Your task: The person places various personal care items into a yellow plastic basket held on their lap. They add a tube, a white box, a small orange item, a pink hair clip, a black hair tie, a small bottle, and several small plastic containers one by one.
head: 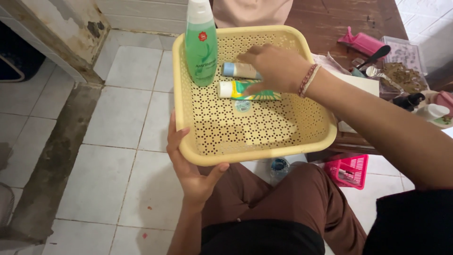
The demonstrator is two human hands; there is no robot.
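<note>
Fingers (250, 55) of our right hand (276, 66) reach down into the yellow perforated basket (264, 137), loosely curled, tips resting on two small tubes. We cannot tell whether they have closed on either one or only touch them. Upper tube (238, 70): pale body, blue cap, lying on its side. Lower tube (247, 90): white cap, green and yellow body, also on its side, just below the first and partly under our palm. A small round lid or disc (243, 106) lies flat on the basket floor just beneath the lower tube. Green bottle (201, 45) stands upright in the far left corner of the basket, just beside the tube caps.

Beaded bracelets (307, 80) circle our right wrist.

Left hand (191, 165) grips the near rim of the basket, thumb over the edge, fingers spread along the outer wall, holding it above our lap.

Beyond the basket: brown wooden table (339, 19) with a pink pouch (361, 41) and clutter. Pink small basket (351, 170) sits on the white tiled floor (122, 123) under the table.
</note>
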